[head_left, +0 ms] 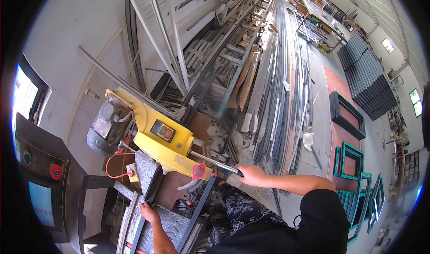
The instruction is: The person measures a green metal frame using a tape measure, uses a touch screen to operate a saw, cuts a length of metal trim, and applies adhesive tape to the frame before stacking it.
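Observation:
A yellow cut-off saw (165, 142) with a switch box (163, 131) on its body stands left of centre. My right hand (253, 175) is closed around the dark grip at the end of its metal lever (215, 160). Below the saw, my left hand (150, 212) is closed on a dark grey metal profile (139, 232) lying on the speckled saw table (168, 225); its fingertips are partly hidden. A second dark bar (197, 213) runs along the table's right side. The blade cannot be made out. An orange cable leads to a small yellow box (132, 173) beside the table.
A control panel (45, 178) with a screen and red button stands at the left. Long metal profiles (277, 88) and offcuts cover the floor ahead. Green frames (351, 162) and a stack of dark frames (367, 77) are at the right. White bars (156, 34) lean behind the saw.

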Demonstrator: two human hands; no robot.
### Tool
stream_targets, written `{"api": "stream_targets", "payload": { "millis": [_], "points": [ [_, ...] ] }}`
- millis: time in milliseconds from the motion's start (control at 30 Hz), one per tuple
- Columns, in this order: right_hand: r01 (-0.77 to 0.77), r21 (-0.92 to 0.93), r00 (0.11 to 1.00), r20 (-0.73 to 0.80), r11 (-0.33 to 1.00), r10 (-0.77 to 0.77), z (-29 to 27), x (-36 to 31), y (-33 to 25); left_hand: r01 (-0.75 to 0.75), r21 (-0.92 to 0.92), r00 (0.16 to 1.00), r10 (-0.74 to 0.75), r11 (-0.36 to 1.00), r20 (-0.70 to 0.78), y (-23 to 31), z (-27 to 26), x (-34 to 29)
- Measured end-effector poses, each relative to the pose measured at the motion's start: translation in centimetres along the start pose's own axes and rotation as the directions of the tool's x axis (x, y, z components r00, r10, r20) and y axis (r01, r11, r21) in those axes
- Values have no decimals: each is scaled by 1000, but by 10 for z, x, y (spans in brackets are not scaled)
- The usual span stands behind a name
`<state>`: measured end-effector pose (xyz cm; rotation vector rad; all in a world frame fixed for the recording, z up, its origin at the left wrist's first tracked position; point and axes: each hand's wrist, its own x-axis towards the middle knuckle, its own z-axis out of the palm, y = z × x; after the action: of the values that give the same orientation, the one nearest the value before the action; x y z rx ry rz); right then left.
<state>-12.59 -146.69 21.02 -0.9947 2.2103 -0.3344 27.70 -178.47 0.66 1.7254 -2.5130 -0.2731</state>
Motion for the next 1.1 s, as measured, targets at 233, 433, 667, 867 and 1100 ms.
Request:
{"api": "stream_targets", "payload": {
  "millis": [233,433,667,867,1100],
  "points": [
    [34,18,998,-49,999,-33,21,11,17,10,7,1000,-10,1000,25,0,-3,2],
    [-14,16,999,-45,1000,14,27,11,18,-47,23,999,47,999,19,-1,1,2],
    [-37,30,997,-60,999,39,35,17,25,-31,48,1000,31,998,-4,1,1,-1],
    [-21,-37,994,-103,999,17,56,29,44,-7,34,1000,6,999,21,-5,15,1],
    [46,-154,999,7,987,-45,-82,-26,-91,-25,89,999,28,996,-31,-10,10,2]
  ]
}}
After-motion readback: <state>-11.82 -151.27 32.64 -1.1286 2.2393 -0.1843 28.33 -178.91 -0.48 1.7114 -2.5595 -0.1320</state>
